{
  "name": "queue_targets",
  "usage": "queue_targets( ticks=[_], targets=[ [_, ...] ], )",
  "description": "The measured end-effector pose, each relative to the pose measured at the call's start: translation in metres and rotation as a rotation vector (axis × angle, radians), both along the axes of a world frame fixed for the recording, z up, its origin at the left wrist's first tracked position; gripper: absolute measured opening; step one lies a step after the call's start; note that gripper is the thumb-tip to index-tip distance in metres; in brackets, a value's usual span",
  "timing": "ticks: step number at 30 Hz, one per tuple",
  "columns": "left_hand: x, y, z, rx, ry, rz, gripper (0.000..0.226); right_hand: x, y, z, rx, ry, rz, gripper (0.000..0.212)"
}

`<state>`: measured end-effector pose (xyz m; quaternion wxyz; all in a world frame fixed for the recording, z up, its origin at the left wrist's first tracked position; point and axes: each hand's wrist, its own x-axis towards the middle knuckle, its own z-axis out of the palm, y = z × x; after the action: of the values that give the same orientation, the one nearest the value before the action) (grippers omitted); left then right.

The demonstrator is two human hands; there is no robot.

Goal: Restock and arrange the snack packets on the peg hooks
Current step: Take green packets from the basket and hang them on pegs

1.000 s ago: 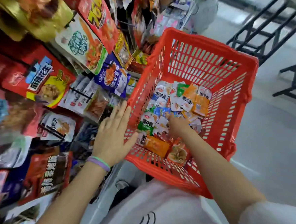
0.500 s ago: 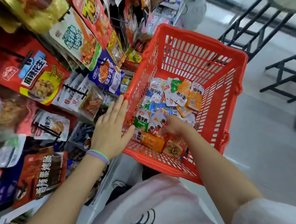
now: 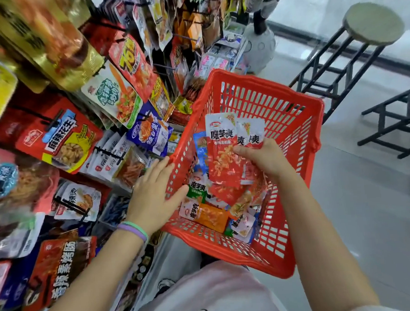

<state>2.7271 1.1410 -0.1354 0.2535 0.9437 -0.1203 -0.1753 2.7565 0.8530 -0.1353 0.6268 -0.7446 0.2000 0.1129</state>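
A red plastic basket (image 3: pixel 280 106) sits in front of me with several small snack packets (image 3: pixel 210 215) piled in its bottom. My right hand (image 3: pixel 263 157) grips a fanned bunch of red snack packets (image 3: pixel 225 154) lifted above the pile, their white tops upward. With straight fingers, my left hand (image 3: pixel 153 195) presses flat against the basket's left wall near its rim. To the left, a peg hook rack (image 3: pixel 116 151) carries many hanging snack bags, among them a blue-and-white bag (image 3: pixel 149 132) and a red peanut bag (image 3: pixel 59 138).
A round stool (image 3: pixel 374 24) on a black frame stands at the upper right, and a second black frame (image 3: pixel 395 122) at the right edge. Grey floor lies to the right of the basket. My lap in pale clothing is just below the basket.
My right hand was down in the pile of packets; now it has risen holding a bunch of red packets. My left hand has stayed against the basket's side.
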Motion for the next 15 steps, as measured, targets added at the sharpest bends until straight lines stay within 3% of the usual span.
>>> queue_targets(
  ticks=[4, 8, 11, 13, 15],
  targets=[
    [0.026, -0.034, 0.041, -0.435, 0.131, 0.264, 0.060, -0.002, 0.012, 0.034, 0.214, -0.022, 0.004, 0.022],
    [0.039, -0.060, 0.054, -0.815, 0.449, 0.443, 0.029, -0.002, 0.030, 0.044, 0.295, -0.069, 0.025, 0.023],
    [0.036, -0.069, 0.051, -0.962, 0.605, 0.462, 0.046, -0.004, 0.040, 0.046, 0.359, -0.104, 0.003, 0.022],
    [0.033, -0.073, 0.049, -0.984, 0.645, 0.477, 0.036, -0.006, 0.046, 0.048, 0.349, -0.118, -0.027, 0.025],
    [0.032, -0.076, 0.047, -0.981, 0.664, 0.506, 0.024, -0.008, 0.049, 0.041, 0.332, -0.110, -0.022, 0.043]
  ],
)
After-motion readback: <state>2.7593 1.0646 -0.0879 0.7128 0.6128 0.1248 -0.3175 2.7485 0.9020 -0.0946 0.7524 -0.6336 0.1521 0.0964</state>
